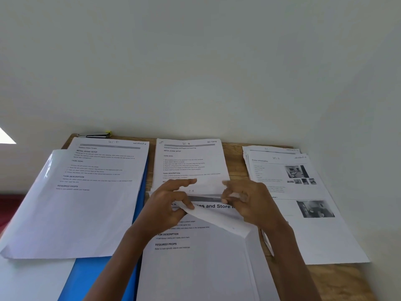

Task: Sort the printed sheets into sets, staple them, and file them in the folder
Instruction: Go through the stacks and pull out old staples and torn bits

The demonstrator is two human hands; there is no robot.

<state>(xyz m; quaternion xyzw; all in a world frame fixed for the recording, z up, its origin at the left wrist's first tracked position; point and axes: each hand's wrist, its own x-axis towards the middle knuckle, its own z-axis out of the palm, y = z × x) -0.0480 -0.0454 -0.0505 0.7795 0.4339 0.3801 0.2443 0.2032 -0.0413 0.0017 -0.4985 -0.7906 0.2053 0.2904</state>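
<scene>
1. Sorting step: both hands peel the top sheet (217, 221) off the stack (195, 270) at the table's (237, 168) near edge.
2. Next, I'd judge: lift clear, read header, match to far-centre pile (191, 161), left pile (93, 192) on blue folder (95, 279), or right piles (303, 192).
3. Left hand (169, 205) pinches the turned-over edge; right hand (249, 203) has fingers curled, gripping its top edge.
4. Far-left corner: probably the stapler (95, 135), blurry.

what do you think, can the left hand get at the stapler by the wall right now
Probably yes, but not freely: the left hand pinches a lifted sheet. Once it lets go, only the flat Sec-D sheet lies between it and the stapler.
</scene>
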